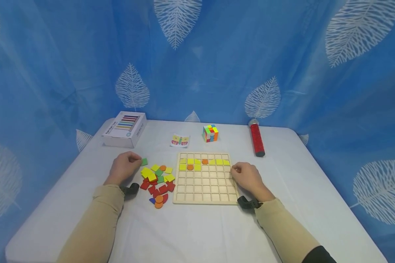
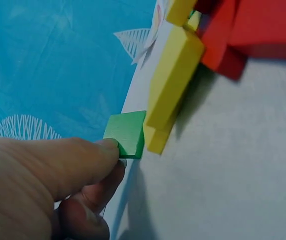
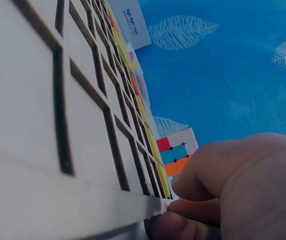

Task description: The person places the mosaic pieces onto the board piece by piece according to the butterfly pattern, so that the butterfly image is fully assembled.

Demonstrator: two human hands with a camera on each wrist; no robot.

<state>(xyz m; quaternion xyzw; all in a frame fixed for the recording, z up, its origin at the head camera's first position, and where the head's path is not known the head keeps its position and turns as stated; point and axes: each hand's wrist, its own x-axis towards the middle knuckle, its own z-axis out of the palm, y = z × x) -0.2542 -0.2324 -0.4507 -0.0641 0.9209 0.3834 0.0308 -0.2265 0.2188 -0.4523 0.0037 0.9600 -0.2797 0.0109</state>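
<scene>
My left hand (image 1: 123,168) pinches a green square tile (image 2: 125,134) between thumb and fingers, beside the far left of a loose tile pile. Yellow tiles (image 2: 175,75) lie just past it in the left wrist view, with red tiles (image 2: 267,25) behind. My right hand (image 1: 248,178) grips the right edge of a wooden grid board (image 1: 197,190), thumb and fingertips at its rim in the right wrist view. Yellow pieces (image 1: 219,162) and orange discs (image 1: 205,162) sit in cells of the board's second and third rows from the back.
Behind the board lie a butterfly picture card (image 1: 179,141) and a puzzle cube (image 1: 211,133). A white box (image 1: 125,129) stands at the back left. At the back right lies a red cylinder (image 1: 257,139). Orange discs (image 1: 158,205) and a blue piece (image 1: 152,200) lie at the pile's near end.
</scene>
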